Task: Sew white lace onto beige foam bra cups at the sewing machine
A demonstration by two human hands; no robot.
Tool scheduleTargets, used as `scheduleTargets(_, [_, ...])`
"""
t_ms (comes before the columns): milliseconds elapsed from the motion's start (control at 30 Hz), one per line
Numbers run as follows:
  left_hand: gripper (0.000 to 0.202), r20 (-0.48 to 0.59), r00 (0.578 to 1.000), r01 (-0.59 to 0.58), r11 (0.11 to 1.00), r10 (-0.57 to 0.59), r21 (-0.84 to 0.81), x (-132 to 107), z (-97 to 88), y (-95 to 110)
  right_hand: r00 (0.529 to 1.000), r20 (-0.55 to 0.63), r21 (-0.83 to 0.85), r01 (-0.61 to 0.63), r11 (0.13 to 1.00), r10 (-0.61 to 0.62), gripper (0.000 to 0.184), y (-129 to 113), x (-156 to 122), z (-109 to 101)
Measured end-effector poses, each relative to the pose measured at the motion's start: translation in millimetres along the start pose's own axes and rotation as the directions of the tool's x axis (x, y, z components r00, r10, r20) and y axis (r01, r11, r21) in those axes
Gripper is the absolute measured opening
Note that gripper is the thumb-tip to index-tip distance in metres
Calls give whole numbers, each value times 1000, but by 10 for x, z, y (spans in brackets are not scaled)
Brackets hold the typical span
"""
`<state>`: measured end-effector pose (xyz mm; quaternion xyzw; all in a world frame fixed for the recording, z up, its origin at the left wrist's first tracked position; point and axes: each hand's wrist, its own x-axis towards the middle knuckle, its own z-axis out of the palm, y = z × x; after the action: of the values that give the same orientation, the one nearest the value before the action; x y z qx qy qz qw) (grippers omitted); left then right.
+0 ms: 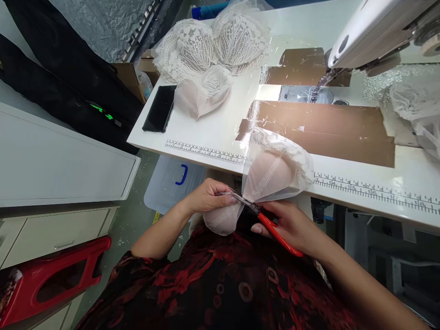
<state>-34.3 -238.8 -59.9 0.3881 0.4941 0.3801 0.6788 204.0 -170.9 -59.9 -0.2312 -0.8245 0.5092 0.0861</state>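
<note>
My left hand [207, 196] pinches the middle of a pale pink bra piece [271, 172] with lace edging, held below the front edge of the white sewing table [220, 133]. One cup rises against the table edge; the other cup [222, 220] hangs toward my lap. My right hand [292, 224] grips red-handled scissors [275, 231], whose blades meet the fabric at the joint between the two cups.
Several white lace cups [209, 46] lie at the table's far left beside a black phone [160, 108]. A sewing machine [374, 32] stands at the right over brown taped cardboard [326, 130]. A printed ruler [206, 151] runs along the front edge. A red stool [51, 279] and a clear bin [172, 181] sit on the floor.
</note>
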Motion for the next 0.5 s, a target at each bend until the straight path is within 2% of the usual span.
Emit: scheduleTargets(500, [36, -26, 999, 37, 999, -36, 20, -25, 25, 22, 996, -56, 1, 68, 998, -68, 39, 78, -4, 96])
